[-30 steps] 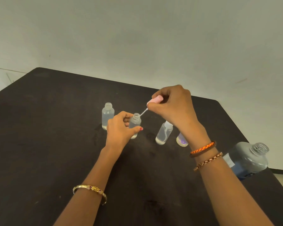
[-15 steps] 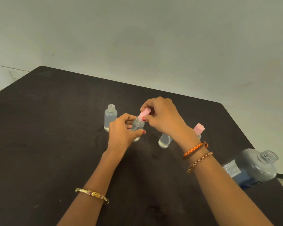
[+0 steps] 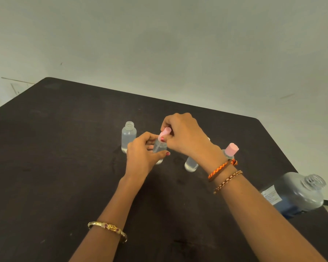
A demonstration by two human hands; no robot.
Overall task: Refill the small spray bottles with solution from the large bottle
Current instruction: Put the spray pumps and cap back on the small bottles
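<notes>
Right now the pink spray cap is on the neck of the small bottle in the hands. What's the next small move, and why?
Probably twist the pink spray cap down tight with the right hand while the left hand steadies the small bottle. The cap looks tilted on the neck, so it seems not fully seated. The uncapped small bottle behind it likely comes next.

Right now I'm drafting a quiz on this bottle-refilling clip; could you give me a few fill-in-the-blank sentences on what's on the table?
1. The right hand pinches a spray cap coloured ____.
2. The left hand grips the small bottle standing on the ____ table.
3. The small bottle at far left has ____ cap on its neck.
4. The large bottle by the table's right edge stands ____.

Missing words: pink; black; no; uncapped
</notes>
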